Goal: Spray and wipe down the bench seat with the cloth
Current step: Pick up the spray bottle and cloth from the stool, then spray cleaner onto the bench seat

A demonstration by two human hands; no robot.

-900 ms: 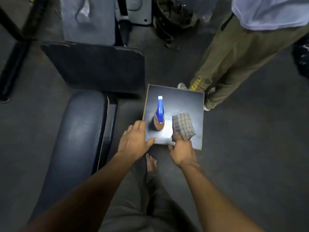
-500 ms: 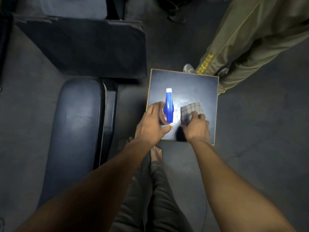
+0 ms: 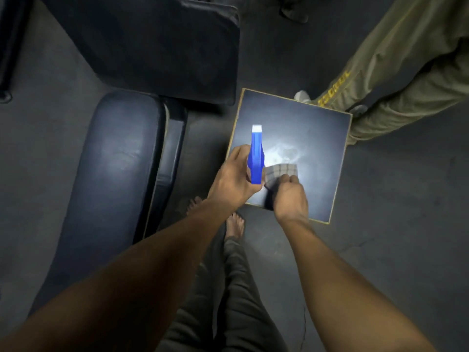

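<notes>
A spray bottle (image 3: 256, 156) with a blue trigger head and white nozzle is gripped by my left hand (image 3: 234, 180) over the near left part of a small square stool top (image 3: 319, 138). My right hand (image 3: 289, 196) is closed on a folded checked cloth (image 3: 280, 172), which sticks out beyond my fingers just right of the bottle. The dark padded bench seat (image 3: 116, 174) runs lengthwise at the left, with its raised back pad (image 3: 162, 47) beyond it.
Another person in olive trousers (image 3: 396, 80) stands at the far right corner of the stool, one shoe (image 3: 302, 95) touching its edge. My bare feet (image 3: 234, 224) are on the grey floor between bench and stool.
Both hands closed in from the stool's near edge. My left hand took hold of the spray bottle and my right hand gathered up the checked cloth; the bottle now looks raised.
</notes>
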